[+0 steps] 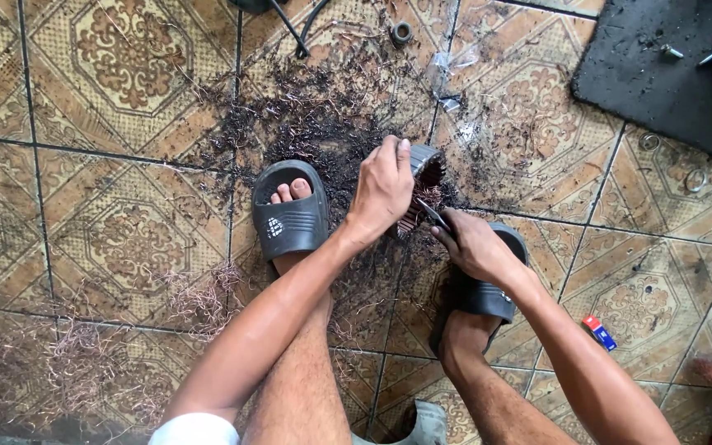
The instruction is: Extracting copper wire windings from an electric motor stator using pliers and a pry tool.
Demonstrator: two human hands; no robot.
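The left hand [382, 188] clamps down on a motor stator [423, 185] standing on the tiled floor [125, 247] between two slippers [290, 216]. The right hand [473, 245] grips a thin blade [436, 217], its tip at the copper windings. A firm hold and prying away from the fingers would serve best. Copper scraps [199, 301] and dark debris [315, 124] lie around.

small red-and-blue box [599, 332] lies on the floor tiles [125, 239], lower right.
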